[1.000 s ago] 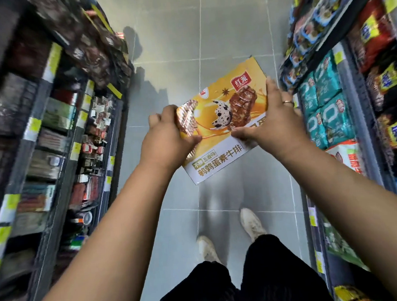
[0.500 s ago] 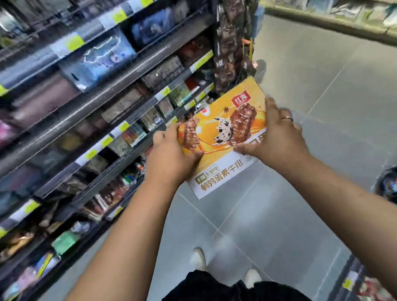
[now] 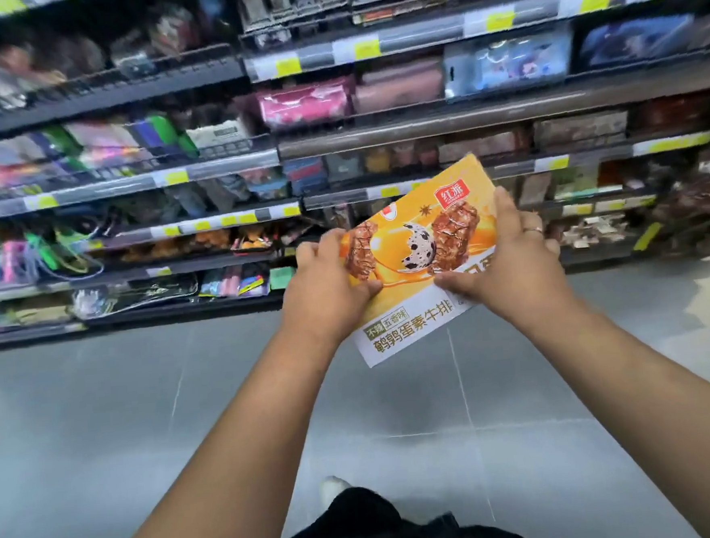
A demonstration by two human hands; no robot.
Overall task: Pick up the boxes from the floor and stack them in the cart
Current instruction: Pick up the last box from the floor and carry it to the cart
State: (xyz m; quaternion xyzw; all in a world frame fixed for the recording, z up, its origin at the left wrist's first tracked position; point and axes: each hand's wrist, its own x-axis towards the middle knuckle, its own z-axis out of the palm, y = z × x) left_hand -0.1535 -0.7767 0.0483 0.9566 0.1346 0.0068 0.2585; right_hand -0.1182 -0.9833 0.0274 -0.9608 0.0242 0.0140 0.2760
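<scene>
I hold a flat orange and white snack box in front of me at about waist height, well above the floor. It shows a speckled egg, brown meat pieces and a red logo. My left hand grips its left edge, thumb on the printed top. My right hand, with a ring on one finger, grips the right edge, thumb on top as well. The box tilts slightly, its far right corner higher. No cart is in view.
Dark store shelves packed with goods and yellow price tags fill the view ahead. Grey tiled floor stretches below my arms. One white shoe and dark trousers show at the bottom.
My view has swung from the aisle floor round to face the shelves. The box stays in both hands with the same grip.
</scene>
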